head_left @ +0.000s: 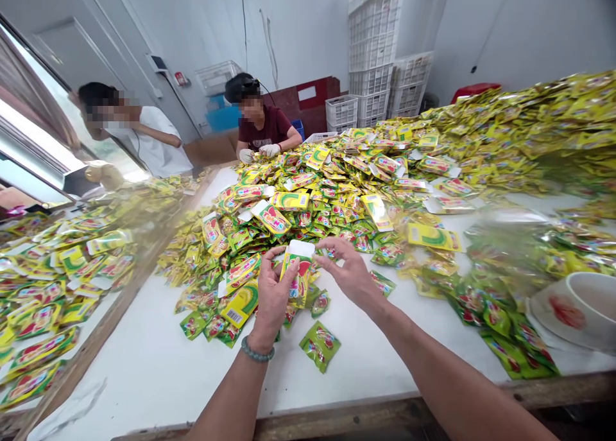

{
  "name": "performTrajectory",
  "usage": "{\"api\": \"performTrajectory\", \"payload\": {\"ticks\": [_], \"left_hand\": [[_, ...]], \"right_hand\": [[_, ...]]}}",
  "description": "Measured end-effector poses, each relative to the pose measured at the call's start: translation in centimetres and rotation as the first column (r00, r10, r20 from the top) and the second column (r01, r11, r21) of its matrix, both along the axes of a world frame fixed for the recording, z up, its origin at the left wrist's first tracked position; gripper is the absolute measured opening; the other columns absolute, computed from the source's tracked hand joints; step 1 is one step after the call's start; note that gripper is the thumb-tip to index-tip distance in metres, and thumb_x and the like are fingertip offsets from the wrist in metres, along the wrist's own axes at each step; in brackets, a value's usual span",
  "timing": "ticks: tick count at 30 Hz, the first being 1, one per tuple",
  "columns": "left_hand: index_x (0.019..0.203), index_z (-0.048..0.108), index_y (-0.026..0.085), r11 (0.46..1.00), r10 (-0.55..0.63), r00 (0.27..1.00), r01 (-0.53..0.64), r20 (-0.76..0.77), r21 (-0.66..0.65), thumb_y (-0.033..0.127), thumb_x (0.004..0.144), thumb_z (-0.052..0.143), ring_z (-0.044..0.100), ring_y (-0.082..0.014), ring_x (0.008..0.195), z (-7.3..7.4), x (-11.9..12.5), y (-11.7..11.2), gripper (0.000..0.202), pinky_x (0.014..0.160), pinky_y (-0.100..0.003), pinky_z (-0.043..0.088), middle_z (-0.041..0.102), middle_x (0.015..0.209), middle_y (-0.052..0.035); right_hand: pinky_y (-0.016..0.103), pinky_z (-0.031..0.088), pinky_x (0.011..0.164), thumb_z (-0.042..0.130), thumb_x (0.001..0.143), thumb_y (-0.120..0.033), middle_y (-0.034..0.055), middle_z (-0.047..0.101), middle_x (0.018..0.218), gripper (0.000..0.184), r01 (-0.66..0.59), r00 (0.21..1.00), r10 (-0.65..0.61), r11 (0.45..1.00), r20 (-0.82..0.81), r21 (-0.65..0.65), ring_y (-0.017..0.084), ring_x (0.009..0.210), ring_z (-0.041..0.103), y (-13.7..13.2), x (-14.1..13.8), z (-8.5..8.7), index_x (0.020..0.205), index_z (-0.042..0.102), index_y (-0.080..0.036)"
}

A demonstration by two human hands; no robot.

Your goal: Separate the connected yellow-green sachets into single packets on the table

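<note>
My left hand (272, 293) grips a yellow packet (298, 271) with a white top edge, held upright above the white table (158, 364). My right hand (349, 271) pinches the packet's upper right corner. Both hands hover over the near edge of a huge heap of yellow and green packets (337, 190). A small green sachet (320, 345) lies alone on the table just below my hands. More green sachets (212, 325) lie to the left of my left hand.
A white bowl (577, 309) sits at the right on more green sachets. Across the table a person in a maroon shirt (264, 129) with white gloves handles packets. Another person in white (144, 139) stands at the left. White crates (373, 49) are stacked against the back wall.
</note>
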State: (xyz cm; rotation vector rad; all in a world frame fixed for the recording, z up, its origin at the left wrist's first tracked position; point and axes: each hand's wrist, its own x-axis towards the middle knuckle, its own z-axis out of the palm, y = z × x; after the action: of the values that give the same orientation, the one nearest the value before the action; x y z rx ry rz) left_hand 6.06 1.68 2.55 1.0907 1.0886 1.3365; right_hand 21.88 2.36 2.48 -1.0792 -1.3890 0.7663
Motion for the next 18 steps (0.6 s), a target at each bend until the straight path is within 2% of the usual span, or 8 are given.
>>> {"api": "performTrajectory", "payload": {"ticks": [3,5,8,11,14,16,18], "left_hand": [[0.122,0.045,0.025,0.998,-0.003,0.999,0.007,-0.052,0.067,0.039,0.081,0.069,0.068,-0.0168,0.074,0.1,-0.3,-0.2,0.049,0.064,-0.027,0.054,0.07,0.094,-0.0021],[0.119,0.047,0.025,0.994,-0.079,0.989,0.088,-0.125,0.067,0.039,0.082,0.067,0.066,-0.016,0.073,0.0,-0.6,-0.3,0.045,0.062,-0.025,0.052,0.068,0.093,-0.0019],[0.113,0.05,0.024,0.98,-0.188,0.962,0.196,-0.199,0.021,0.04,0.081,0.068,0.06,-0.0132,0.064,-0.2,-0.9,-0.2,0.04,0.056,-0.023,0.048,0.064,0.081,0.002],[0.11,0.052,0.024,0.976,-0.213,0.956,0.218,-0.2,0.005,0.04,0.082,0.067,0.055,-0.0108,0.058,-0.2,-1.1,-0.1,0.036,0.053,-0.021,0.045,0.06,0.074,0.0047],[0.112,0.052,0.024,0.976,-0.217,0.966,0.218,-0.141,-0.005,0.04,0.083,0.067,0.057,-0.0107,0.059,0.1,-1.1,-0.1,0.037,0.054,-0.021,0.046,0.063,0.077,0.0036],[0.117,0.049,0.025,0.979,-0.2,0.975,0.202,-0.1,0.005,0.04,0.081,0.069,0.062,-0.0124,0.063,0.2,-1.1,-0.1,0.043,0.056,-0.022,0.049,0.068,0.084,0.0015],[0.119,0.048,0.025,0.986,-0.161,0.984,0.164,-0.08,0.037,0.04,0.079,0.071,0.067,-0.0157,0.07,0.1,-1.1,0.0,0.048,0.061,-0.025,0.052,0.071,0.09,-0.0014]], "right_hand": [[0.035,0.048,0.082,0.065,0.082,-0.048,0.0051,0.07,0.094,0.031,-0.256,0.957,0.234,0.959,-0.173,-0.119,0.02,0.088,0.063,0.1,-0.6,-0.5,0.098,0.068,-0.021],[0.032,0.048,0.076,0.062,0.083,-0.047,0.0033,0.068,0.084,0.03,-0.319,0.937,0.291,0.938,-0.196,-0.135,0.018,0.079,0.062,0.1,-0.8,-0.7,0.092,0.067,-0.019],[0.029,0.046,0.068,0.058,0.084,-0.045,0.001,0.063,0.073,0.028,-0.301,0.953,0.29,0.939,-0.09,-0.166,0.016,0.07,0.056,-0.2,-0.7,-0.6,0.078,0.065,-0.018],[0.026,0.039,0.058,0.057,0.084,-0.042,-0.0021,0.053,0.061,0.029,-0.253,0.966,0.257,0.949,-0.005,-0.187,0.013,0.061,0.047,-0.5,-0.5,-0.3,0.067,0.059,-0.018],[0.025,0.036,0.056,0.058,0.085,-0.04,-0.0031,0.048,0.058,0.03,-0.215,0.976,0.218,0.96,0.0,-0.182,0.012,0.058,0.043,-0.6,-0.7,-0.1,0.064,0.057,-0.019],[0.026,0.039,0.058,0.059,0.085,-0.042,-0.002,0.053,0.063,0.027,-0.192,0.98,0.18,0.969,-0.088,-0.154,0.013,0.061,0.047,-0.5,-0.9,-0.2,0.071,0.06,-0.019],[0.026,0.044,0.061,0.061,0.084,-0.043,-0.0011,0.06,0.069,0.025,-0.194,0.967,0.168,0.972,-0.192,-0.13,0.014,0.064,0.054,-0.3,-1.0,-0.4,0.092,0.065,-0.02]]}}
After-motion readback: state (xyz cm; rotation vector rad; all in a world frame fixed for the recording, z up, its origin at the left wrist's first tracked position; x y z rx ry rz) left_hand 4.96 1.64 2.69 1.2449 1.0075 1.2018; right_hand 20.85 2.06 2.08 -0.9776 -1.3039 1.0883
